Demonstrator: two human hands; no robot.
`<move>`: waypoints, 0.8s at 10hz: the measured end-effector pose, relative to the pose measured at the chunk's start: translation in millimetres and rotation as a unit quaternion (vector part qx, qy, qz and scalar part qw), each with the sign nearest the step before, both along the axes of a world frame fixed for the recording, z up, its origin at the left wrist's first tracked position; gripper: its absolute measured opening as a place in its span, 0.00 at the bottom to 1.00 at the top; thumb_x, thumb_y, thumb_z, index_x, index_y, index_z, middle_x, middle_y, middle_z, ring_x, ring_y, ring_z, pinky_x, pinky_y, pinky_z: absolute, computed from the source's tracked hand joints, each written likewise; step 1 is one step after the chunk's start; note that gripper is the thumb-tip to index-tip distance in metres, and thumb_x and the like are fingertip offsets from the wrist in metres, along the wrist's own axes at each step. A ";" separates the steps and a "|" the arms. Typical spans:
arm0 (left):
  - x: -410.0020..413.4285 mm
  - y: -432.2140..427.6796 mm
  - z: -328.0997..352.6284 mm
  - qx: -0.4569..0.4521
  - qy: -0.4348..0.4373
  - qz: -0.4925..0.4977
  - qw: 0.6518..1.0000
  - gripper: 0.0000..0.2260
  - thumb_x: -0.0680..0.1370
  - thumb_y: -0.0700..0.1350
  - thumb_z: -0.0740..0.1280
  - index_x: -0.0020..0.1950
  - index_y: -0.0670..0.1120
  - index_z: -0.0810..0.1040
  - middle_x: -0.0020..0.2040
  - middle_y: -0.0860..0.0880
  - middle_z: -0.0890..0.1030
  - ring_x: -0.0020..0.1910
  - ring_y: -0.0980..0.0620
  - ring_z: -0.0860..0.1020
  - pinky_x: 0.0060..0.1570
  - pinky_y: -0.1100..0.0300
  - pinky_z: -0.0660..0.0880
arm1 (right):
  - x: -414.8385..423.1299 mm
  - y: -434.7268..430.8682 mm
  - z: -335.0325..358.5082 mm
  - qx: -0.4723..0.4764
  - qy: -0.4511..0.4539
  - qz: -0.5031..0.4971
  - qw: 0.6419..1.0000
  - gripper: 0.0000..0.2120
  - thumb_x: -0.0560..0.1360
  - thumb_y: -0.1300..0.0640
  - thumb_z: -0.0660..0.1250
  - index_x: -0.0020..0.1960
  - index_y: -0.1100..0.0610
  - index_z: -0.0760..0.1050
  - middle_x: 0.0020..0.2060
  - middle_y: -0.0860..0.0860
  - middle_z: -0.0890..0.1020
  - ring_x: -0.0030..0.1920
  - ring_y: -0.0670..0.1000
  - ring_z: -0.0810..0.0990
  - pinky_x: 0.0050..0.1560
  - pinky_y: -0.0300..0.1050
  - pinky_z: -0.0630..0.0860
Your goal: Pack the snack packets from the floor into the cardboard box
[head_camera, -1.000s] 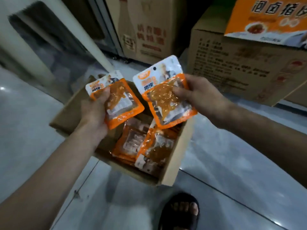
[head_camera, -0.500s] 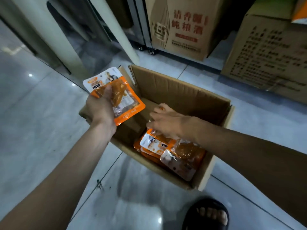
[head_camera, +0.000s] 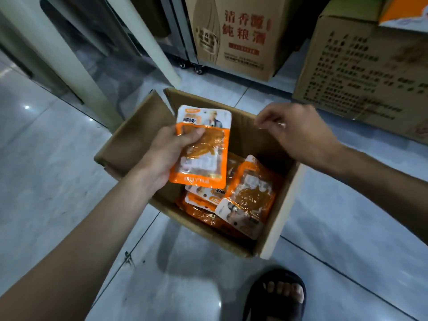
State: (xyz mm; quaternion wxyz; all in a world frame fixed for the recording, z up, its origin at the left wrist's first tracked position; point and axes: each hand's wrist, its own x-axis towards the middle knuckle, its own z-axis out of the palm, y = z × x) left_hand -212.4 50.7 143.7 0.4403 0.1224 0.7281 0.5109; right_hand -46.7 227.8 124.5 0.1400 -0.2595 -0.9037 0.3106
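Observation:
An open cardboard box (head_camera: 129, 144) stands on the tiled floor in the middle of the view. My left hand (head_camera: 166, 156) grips an orange-and-white snack packet (head_camera: 203, 149) and holds it upright above the box's left half. My right hand (head_camera: 294, 133) hovers over the box's far right rim, fingers loosely curled, with nothing in it. Several more orange snack packets (head_camera: 250, 195) lie piled inside the box at its near right.
A large printed carton (head_camera: 236, 35) stands at the back, and another big carton (head_camera: 361, 72) at the right. White furniture legs (head_camera: 148, 40) slant at the upper left. My sandalled foot (head_camera: 278, 295) rests on the floor just in front of the box.
My right hand let go of its packet in the box and rose to the far right rim. My left hand carried its packet rightwards over the box.

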 end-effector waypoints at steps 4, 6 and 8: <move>78.2 45.4 -84.9 -0.259 0.245 -0.274 0.893 0.18 0.77 0.55 0.70 0.59 0.44 0.76 0.54 0.46 0.81 0.55 0.46 0.79 0.49 0.56 0.73 | 57.2 -10.3 -26.8 -0.113 0.041 -0.109 0.987 0.11 0.77 0.63 0.65 0.46 0.50 0.82 0.44 0.46 0.85 0.47 0.44 0.80 0.45 0.26 0.72; 79.1 47.4 -80.4 -0.275 0.344 -0.276 0.854 0.23 0.77 0.59 0.67 0.62 0.42 0.76 0.55 0.44 0.82 0.58 0.41 0.80 0.53 0.53 0.75 | 69.8 -8.8 -30.1 -0.125 0.058 -0.127 0.982 0.11 0.76 0.64 0.65 0.45 0.51 0.82 0.43 0.44 0.83 0.47 0.45 0.79 0.48 0.29 0.71; 85.5 45.2 -69.1 -0.261 0.440 -0.261 0.818 0.20 0.79 0.56 0.65 0.65 0.46 0.75 0.60 0.45 0.82 0.61 0.42 0.79 0.58 0.48 0.74 | 82.0 -10.3 -34.9 -0.124 0.053 -0.146 0.980 0.11 0.76 0.65 0.64 0.46 0.51 0.82 0.46 0.46 0.82 0.47 0.45 0.78 0.49 0.32 0.72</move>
